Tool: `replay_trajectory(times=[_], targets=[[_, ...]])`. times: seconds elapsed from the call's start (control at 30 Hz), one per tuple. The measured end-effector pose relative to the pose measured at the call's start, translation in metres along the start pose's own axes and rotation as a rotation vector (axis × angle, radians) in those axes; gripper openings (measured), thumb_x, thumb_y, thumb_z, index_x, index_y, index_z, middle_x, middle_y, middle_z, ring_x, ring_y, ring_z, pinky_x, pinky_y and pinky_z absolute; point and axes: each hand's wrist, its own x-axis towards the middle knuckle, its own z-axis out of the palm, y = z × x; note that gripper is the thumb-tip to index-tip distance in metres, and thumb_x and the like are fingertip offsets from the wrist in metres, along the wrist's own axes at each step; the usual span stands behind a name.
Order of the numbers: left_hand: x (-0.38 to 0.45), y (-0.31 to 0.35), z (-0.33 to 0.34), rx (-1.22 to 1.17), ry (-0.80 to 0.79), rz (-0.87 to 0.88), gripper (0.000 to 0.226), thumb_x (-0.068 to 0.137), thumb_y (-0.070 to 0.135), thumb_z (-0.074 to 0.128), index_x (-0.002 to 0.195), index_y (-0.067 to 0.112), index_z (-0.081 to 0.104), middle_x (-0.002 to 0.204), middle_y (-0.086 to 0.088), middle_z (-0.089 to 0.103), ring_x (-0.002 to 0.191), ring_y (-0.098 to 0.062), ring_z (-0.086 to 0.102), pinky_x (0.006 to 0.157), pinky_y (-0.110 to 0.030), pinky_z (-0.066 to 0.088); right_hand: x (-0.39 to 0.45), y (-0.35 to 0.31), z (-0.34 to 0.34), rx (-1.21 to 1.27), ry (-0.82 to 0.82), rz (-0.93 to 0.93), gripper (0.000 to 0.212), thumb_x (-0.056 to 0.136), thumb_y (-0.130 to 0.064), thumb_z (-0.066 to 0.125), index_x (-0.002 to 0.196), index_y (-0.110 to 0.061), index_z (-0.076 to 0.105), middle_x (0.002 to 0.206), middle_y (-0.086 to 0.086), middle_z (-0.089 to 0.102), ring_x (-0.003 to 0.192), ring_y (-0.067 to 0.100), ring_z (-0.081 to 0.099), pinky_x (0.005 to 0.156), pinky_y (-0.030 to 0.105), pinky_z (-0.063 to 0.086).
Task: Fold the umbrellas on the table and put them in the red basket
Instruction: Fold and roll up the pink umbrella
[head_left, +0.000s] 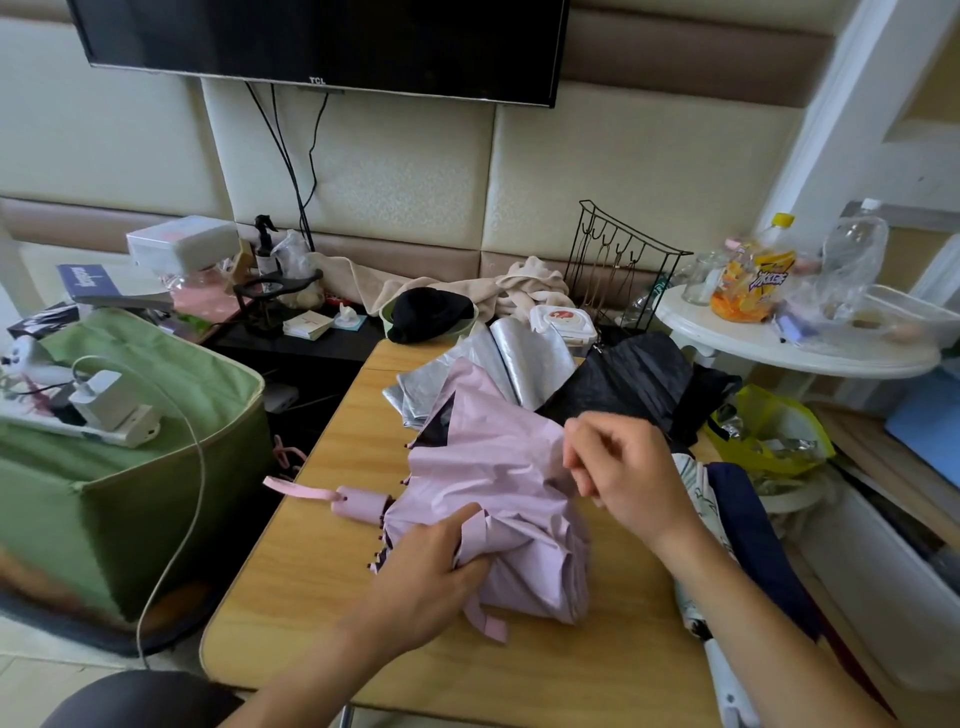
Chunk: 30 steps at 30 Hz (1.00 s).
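A pink umbrella (498, 467) lies collapsed on the wooden table (311, 571), its pink handle (361, 506) and wrist loop pointing left. My left hand (431, 571) grips the bunched canopy near the closure strap. My right hand (623, 467) hovers over the canopy's right side with fingers curled, blurred; whether it pinches fabric is unclear. A silver umbrella (498, 364) and a black umbrella (639, 384) lie behind. A white patterned umbrella (698, 509) and a dark navy one (753, 545) lie under my right forearm. No red basket is in view.
A green fabric box (130, 467) with a charger and cable stands left of the table. A white round side table (779, 343) with bottles is at the right rear. A yellow bag (769, 431), a wire rack (618, 260) and a black hat in a green bowl (431, 312) surround the table.
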Motion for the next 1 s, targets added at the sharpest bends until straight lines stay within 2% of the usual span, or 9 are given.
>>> replay_trajectory(times=[0.07, 0.13, 0.2, 0.27, 0.37, 0.5, 0.7, 0.9, 1.0], targets=[[0.001, -0.002, 0.002, 0.0, 0.02, 0.013, 0.018, 0.083, 0.022, 0.051, 0.097, 0.026, 0.062, 0.088, 0.009, 0.071, 0.084, -0.009, 0.065, 0.076, -0.032, 0.052, -0.014, 0.01, 0.001, -0.284, -0.002, 0.129, 0.039, 0.103, -0.028, 0.056, 0.065, -0.018, 0.062, 0.054, 0.002, 0.063, 0.044, 0.012, 0.057, 0.053, 0.036, 0.051], [0.001, -0.003, 0.004, 0.022, 0.041, 0.013, 0.013, 0.087, 0.016, 0.054, 0.093, 0.027, 0.059, 0.083, 0.009, 0.069, 0.079, -0.007, 0.063, 0.068, -0.026, 0.048, -0.024, 0.022, 0.001, -0.438, -0.108, 0.426, 0.028, 0.1, -0.043, 0.057, 0.085, -0.019, 0.061, 0.077, -0.001, 0.07, 0.059, 0.016, 0.067, 0.06, 0.043, 0.06], [0.001, -0.004, 0.006, 0.038, 0.047, 0.004, 0.014, 0.086, 0.018, 0.053, 0.095, 0.026, 0.06, 0.082, 0.007, 0.07, 0.078, -0.009, 0.063, 0.069, -0.029, 0.049, -0.03, 0.029, 0.003, -0.329, -0.255, 0.743, 0.037, 0.099, -0.055, 0.056, 0.112, -0.02, 0.054, 0.109, 0.003, 0.066, 0.079, 0.024, 0.073, 0.06, 0.04, 0.063], [0.001, -0.005, 0.007, 0.038, 0.044, -0.005, 0.021, 0.083, 0.023, 0.049, 0.101, 0.025, 0.061, 0.084, 0.007, 0.071, 0.081, -0.01, 0.065, 0.074, -0.034, 0.051, -0.03, 0.032, 0.006, -0.077, -0.332, 0.832, 0.043, 0.1, -0.055, 0.055, 0.135, -0.03, 0.055, 0.124, 0.002, 0.065, 0.096, 0.023, 0.072, 0.065, 0.036, 0.064], [0.007, -0.008, 0.007, 0.041, 0.059, -0.03, 0.021, 0.085, 0.026, 0.049, 0.103, 0.026, 0.06, 0.086, 0.008, 0.071, 0.084, -0.008, 0.064, 0.079, -0.037, 0.052, -0.026, 0.035, 0.004, 0.175, -0.352, 0.792, 0.032, 0.098, -0.049, 0.064, 0.124, -0.031, 0.07, 0.106, 0.008, 0.077, 0.084, 0.024, 0.075, 0.066, 0.04, 0.063], [0.024, -0.01, 0.009, 0.028, 0.101, -0.042, 0.035, 0.094, 0.017, 0.054, 0.124, 0.034, 0.061, 0.104, 0.014, 0.074, 0.097, -0.003, 0.062, 0.075, -0.016, 0.048, -0.014, 0.049, 0.007, 0.168, -0.292, 0.754, 0.024, 0.098, -0.038, 0.07, 0.112, -0.019, 0.077, 0.083, 0.009, 0.078, 0.066, 0.019, 0.072, 0.062, 0.036, 0.059], [0.057, -0.016, 0.007, 0.015, 0.185, -0.1, 0.032, 0.088, 0.031, 0.05, 0.105, 0.014, 0.07, 0.093, 0.004, 0.075, 0.089, -0.012, 0.065, 0.078, -0.033, 0.051, 0.016, 0.068, 0.021, 0.132, -0.161, 0.626, 0.007, 0.1, -0.032, 0.068, 0.101, -0.033, 0.074, 0.093, 0.006, 0.079, 0.08, 0.022, 0.073, 0.069, 0.034, 0.058], [0.059, -0.017, 0.002, 0.036, 0.079, -0.025, 0.022, 0.093, 0.015, 0.056, 0.108, 0.028, 0.063, 0.092, 0.011, 0.073, 0.089, -0.006, 0.065, 0.077, -0.027, 0.05, 0.021, 0.087, 0.021, -0.036, -0.16, 0.608, 0.026, 0.09, -0.059, 0.064, 0.107, -0.04, 0.071, 0.104, -0.006, 0.077, 0.094, 0.021, 0.072, 0.09, 0.047, 0.06], [0.045, -0.017, -0.007, 0.117, -0.036, 0.088, 0.014, 0.087, 0.025, 0.066, 0.099, 0.024, 0.06, 0.072, 0.014, 0.064, 0.066, -0.002, 0.056, 0.062, -0.03, 0.045, -0.002, 0.073, 0.02, -0.354, 0.11, 0.348, 0.021, 0.1, -0.046, 0.06, 0.091, -0.027, 0.059, 0.087, -0.006, 0.068, 0.077, 0.012, 0.062, 0.071, 0.034, 0.052]])
